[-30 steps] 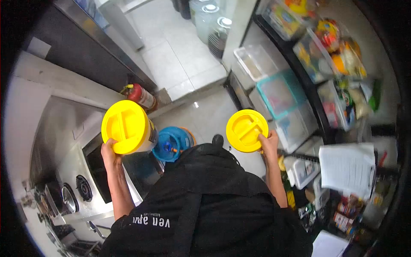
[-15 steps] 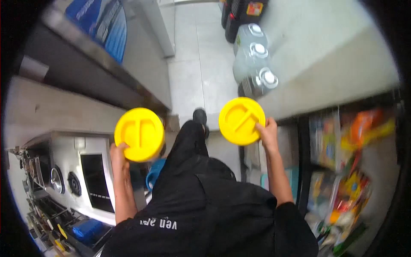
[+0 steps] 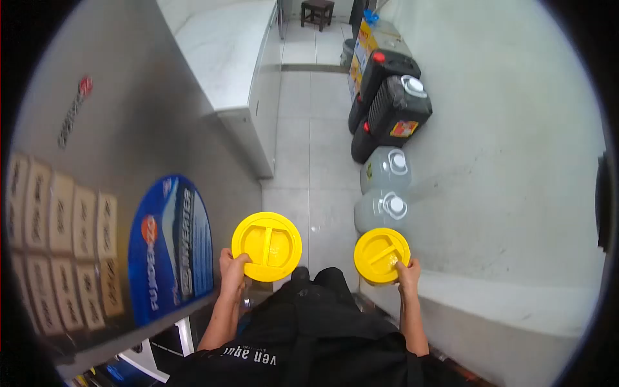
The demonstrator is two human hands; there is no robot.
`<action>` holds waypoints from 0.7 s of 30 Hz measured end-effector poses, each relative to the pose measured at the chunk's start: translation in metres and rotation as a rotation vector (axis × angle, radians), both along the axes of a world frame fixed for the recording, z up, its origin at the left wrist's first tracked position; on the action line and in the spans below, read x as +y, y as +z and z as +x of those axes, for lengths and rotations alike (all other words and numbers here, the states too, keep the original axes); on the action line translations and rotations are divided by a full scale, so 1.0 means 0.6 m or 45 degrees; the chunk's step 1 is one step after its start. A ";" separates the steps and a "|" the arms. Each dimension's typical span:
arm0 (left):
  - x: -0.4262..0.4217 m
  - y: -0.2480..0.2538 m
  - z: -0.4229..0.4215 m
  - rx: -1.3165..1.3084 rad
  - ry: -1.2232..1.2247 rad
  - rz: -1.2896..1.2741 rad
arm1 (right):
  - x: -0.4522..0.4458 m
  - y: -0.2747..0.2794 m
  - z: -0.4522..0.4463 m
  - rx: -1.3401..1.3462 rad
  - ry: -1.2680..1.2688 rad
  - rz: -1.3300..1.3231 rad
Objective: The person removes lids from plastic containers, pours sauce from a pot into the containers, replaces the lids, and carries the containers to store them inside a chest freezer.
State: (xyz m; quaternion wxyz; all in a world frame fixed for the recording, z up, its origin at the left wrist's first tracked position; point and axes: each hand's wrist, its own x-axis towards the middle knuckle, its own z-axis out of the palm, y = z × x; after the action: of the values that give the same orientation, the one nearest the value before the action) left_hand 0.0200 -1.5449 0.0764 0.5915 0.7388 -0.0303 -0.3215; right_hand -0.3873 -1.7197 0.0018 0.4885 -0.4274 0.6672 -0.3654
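Stove's mostly swapped out since half a second ago: now it's a steel panel [image 3: 129,142] with a blue sticker [image 3: 171,251] far left. Left hand [image 3: 233,269] still has its thumb hooked over the big yellow-lidded tub [image 3: 278,242]'s rim, fingers mostly hidden. Smaller yellow lid [image 3: 377,253] is still pinched in the right hand [image 3: 408,274], clear jugs [image 3: 377,209] right behind. Shelves gave way to pale wall [image 3: 503,193].
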 end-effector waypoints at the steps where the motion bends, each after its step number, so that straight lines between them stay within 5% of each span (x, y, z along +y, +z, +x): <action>1: -0.033 0.011 0.014 -0.017 -0.001 -0.024 | -0.036 0.014 0.006 -0.017 -0.001 -0.024; 8: -0.290 0.090 0.103 -0.038 0.012 0.015 | -0.333 0.132 0.106 0.212 0.077 0.025; 11: -0.397 0.135 0.133 0.026 0.082 0.142 | -0.472 0.108 0.142 0.185 0.162 0.019; 13: -0.464 0.156 0.166 -0.016 0.151 0.053 | -0.572 0.072 0.177 0.401 0.320 -0.272; 19: -0.660 0.152 0.312 -0.014 0.233 -0.139 | -0.830 0.177 0.392 0.013 0.318 0.009; 21: -0.740 0.127 0.392 0.011 0.201 -0.118 | -0.945 0.175 0.463 0.117 0.445 -0.104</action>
State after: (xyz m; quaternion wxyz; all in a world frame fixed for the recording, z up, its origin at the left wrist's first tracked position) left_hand 0.2551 -1.9890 0.1526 0.6485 0.7094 0.0157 -0.2755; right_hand -0.1096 -2.2868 0.1068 0.4957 -0.5727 0.5890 -0.2818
